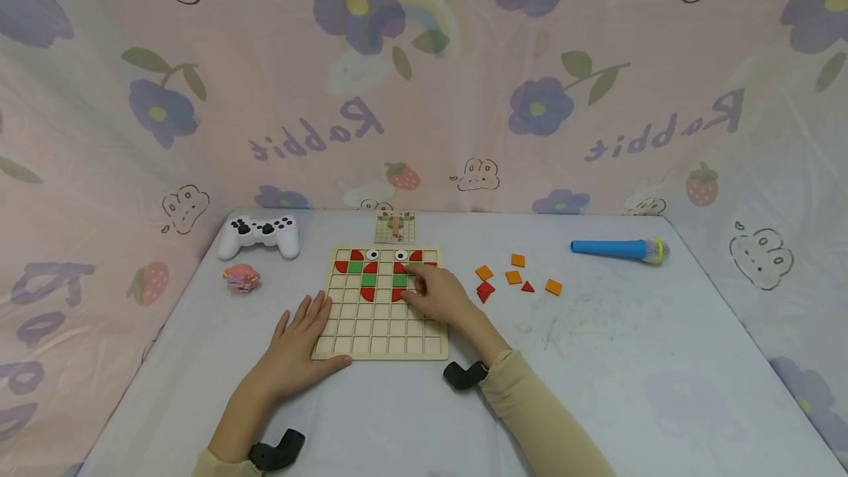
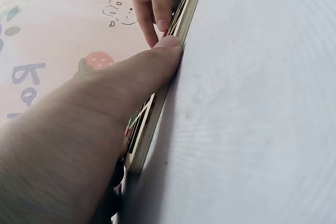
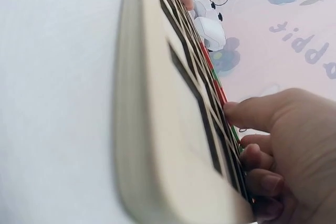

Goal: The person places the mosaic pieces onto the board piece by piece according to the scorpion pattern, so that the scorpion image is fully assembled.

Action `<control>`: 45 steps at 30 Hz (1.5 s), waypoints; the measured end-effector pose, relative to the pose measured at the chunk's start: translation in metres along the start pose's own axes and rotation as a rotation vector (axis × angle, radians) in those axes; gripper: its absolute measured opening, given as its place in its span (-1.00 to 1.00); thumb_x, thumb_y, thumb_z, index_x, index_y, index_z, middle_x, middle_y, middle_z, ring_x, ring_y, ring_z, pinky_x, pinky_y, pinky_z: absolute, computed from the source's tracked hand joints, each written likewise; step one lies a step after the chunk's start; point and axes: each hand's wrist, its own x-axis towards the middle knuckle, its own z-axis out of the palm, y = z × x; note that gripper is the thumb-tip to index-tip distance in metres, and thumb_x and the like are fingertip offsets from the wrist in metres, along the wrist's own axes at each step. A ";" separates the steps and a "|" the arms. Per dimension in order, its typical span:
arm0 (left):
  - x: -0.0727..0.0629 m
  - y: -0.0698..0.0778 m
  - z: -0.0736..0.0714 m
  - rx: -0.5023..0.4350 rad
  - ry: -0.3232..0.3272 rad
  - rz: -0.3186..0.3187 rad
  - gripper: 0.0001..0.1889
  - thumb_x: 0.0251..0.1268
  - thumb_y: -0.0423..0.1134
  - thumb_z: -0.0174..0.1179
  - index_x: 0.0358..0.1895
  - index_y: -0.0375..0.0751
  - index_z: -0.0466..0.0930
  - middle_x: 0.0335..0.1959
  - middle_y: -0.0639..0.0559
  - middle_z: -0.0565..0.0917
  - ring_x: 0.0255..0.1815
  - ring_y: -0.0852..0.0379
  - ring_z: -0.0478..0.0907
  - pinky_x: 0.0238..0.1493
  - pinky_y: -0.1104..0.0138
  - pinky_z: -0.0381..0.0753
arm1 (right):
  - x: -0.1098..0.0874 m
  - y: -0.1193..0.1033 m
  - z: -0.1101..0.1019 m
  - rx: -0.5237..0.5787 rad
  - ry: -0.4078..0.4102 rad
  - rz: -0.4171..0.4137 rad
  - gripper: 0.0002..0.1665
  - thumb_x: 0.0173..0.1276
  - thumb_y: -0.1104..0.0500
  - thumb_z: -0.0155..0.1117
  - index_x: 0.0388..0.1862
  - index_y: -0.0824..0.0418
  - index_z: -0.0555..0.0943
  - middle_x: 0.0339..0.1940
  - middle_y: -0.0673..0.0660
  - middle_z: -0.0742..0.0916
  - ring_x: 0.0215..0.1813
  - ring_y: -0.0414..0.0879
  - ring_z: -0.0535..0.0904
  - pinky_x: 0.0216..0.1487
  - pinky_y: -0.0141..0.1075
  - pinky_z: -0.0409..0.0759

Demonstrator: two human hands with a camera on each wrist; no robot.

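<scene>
Resting flat at the near left corner of the wooden grid board (image 1: 380, 330), the left hand (image 1: 298, 352) is lying with its fingers straight and spread, the thumb running along the board's front edge; the left wrist view is showing that thumb pressing against the edge, so this grip is spread and holding nothing. The board is sitting in the middle of the white worktop (image 1: 596, 359), between the two forearms, with its far rows already carrying red and green tiles and two round eye pieces. Over on the other side, the right hand (image 1: 440, 297) is lying on the board's right half, its index finger pointing at a red tile (image 1: 400, 268) in the upper rows, the other fingers curling loosely; the right wrist view is showing the fingertips (image 3: 236, 111) touching the board's surface, and I cannot tell whether anything is pinched under them. Just right of the board, loose orange and red pieces (image 1: 513, 278) are lying scattered on the worktop, apart from both hands. A small pattern card (image 1: 395, 227) is sitting just beyond the board's far edge. A white game controller (image 1: 259, 235) and a pink toy (image 1: 241, 277) are lying at the far left, and a blue toy microphone (image 1: 619, 248) is lying at the far right
</scene>
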 end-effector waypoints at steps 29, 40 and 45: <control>-0.001 0.003 -0.002 -0.005 -0.004 -0.006 0.20 0.26 0.42 0.33 0.70 -0.35 0.04 0.75 -0.27 0.01 0.75 -0.36 -0.15 0.63 -0.36 -0.24 | -0.016 0.037 -0.092 0.118 0.136 0.063 -0.55 0.49 0.17 0.42 0.30 0.28 0.67 -0.27 0.08 0.63 -0.25 -0.07 0.56 -0.28 -0.30 0.51; 0.000 0.001 -0.001 -0.002 -0.007 -0.004 0.21 0.26 0.44 0.32 0.70 -0.36 0.04 0.75 -0.27 0.01 0.75 -0.36 -0.14 0.63 -0.36 -0.23 | -0.050 0.100 -0.131 0.068 0.255 0.285 -0.56 0.56 0.13 0.33 0.32 0.28 0.66 -0.15 0.17 0.63 -0.12 0.05 0.53 -0.21 -0.26 0.50; 0.000 0.001 -0.001 -0.003 -0.004 -0.006 0.21 0.25 0.44 0.31 0.70 -0.36 0.04 0.75 -0.27 0.01 0.75 -0.37 -0.14 0.62 -0.37 -0.24 | -0.058 0.118 -0.133 0.065 0.265 0.332 -0.56 0.56 0.15 0.31 0.32 0.30 0.66 -0.14 0.20 0.63 -0.10 0.06 0.49 -0.16 -0.27 0.49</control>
